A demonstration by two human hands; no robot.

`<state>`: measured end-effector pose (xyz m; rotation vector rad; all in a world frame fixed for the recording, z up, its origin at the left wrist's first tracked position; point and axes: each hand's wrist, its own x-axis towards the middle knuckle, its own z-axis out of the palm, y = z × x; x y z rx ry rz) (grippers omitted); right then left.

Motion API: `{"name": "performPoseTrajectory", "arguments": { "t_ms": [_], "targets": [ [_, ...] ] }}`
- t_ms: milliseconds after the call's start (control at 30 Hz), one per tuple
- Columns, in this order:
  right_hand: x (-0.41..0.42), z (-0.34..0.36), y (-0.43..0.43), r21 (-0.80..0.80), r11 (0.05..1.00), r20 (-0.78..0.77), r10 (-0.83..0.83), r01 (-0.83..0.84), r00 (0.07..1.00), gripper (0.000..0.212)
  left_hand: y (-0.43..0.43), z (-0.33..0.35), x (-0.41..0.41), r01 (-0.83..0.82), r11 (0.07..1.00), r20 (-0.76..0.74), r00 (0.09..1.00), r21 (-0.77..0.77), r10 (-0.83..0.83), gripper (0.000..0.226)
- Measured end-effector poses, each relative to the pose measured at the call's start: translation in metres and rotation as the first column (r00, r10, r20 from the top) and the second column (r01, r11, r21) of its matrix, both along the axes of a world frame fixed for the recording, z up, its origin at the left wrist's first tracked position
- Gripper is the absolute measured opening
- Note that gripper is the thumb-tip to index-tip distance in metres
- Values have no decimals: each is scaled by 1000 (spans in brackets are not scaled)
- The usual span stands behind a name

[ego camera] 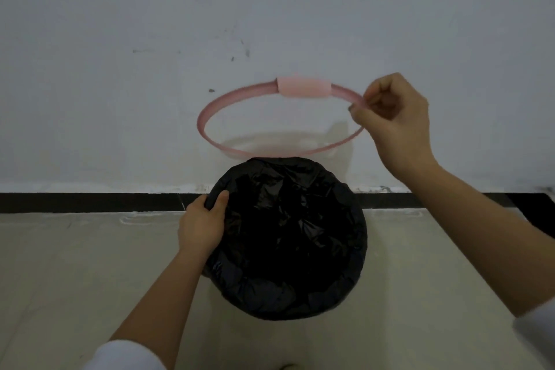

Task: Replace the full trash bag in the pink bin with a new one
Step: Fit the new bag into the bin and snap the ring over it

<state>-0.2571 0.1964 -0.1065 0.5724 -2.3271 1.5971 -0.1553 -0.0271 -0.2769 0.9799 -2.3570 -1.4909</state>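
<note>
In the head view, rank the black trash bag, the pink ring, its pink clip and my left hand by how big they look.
1. black trash bag
2. pink ring, nearly as wide
3. left hand
4. pink clip
Apparent size only; their distances from the camera differ.

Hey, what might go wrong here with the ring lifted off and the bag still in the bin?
The right hand only pinches the pink ring at one edge, so it may slip and drop. The left hand grips the black bag at one spot on the rim; pulling there could tear the thin plastic.
</note>
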Motion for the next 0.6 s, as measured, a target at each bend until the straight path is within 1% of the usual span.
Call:
{"name": "performPoseTrajectory", "arguments": {
  "t_ms": [67, 133, 200, 233, 300, 333, 367, 433, 500, 533, 600],
  "targets": [
    [18, -8, 19, -22, 996, 97, 83, -81, 992, 18, 1, 2, 2, -27, 997, -28, 999, 69, 29, 48],
    [35, -21, 38, -5, 987, 222, 160, -163, 962, 12, 1, 0, 4, -58, 989, -77, 995, 133, 69, 53],
    [51, -37, 53, 60, 972, 337, 195, -228, 921, 16, 0, -2, 6, -57, 979, -109, 991, 194, 79, 53],
    [59, -46, 58, 120, 959, 379, 194, -255, 905, 21, 0, -2, 7, -43, 970, -117, 990, 240, 73, 51],
    [72, -65, 66, 328, 896, 400, 155, -299, 903, 30, 0, 0, 9, -29, 937, -128, 989, 349, 78, 41],
    [78, -74, 68, 433, 844, 395, 137, -316, 909, 31, 0, 1, 10, -32, 916, -132, 987, 399, 93, 37],
    [84, -81, 67, 504, 799, 389, 129, -328, 912, 30, 0, 3, 10, -37, 900, -134, 985, 435, 105, 34],
    [94, -90, 63, 559, 754, 379, 139, -346, 915, 29, 1, 6, 12, -33, 883, -137, 984, 469, 109, 33],
    [100, -95, 56, 583, 715, 383, 178, -387, 906, 35, 2, 9, 14, -32, 850, -136, 983, 525, 121, 31],
    [104, -96, 53, 584, 691, 410, 202, -426, 889, 36, 1, 10, 14, -34, 816, -117, 985, 578, 124, 29],
    [111, -99, 49, 563, 658, 469, 245, -501, 849, 32, -3, 8, 13, -40, 718, -52, 993, 695, 105, 33]
  ]
}}
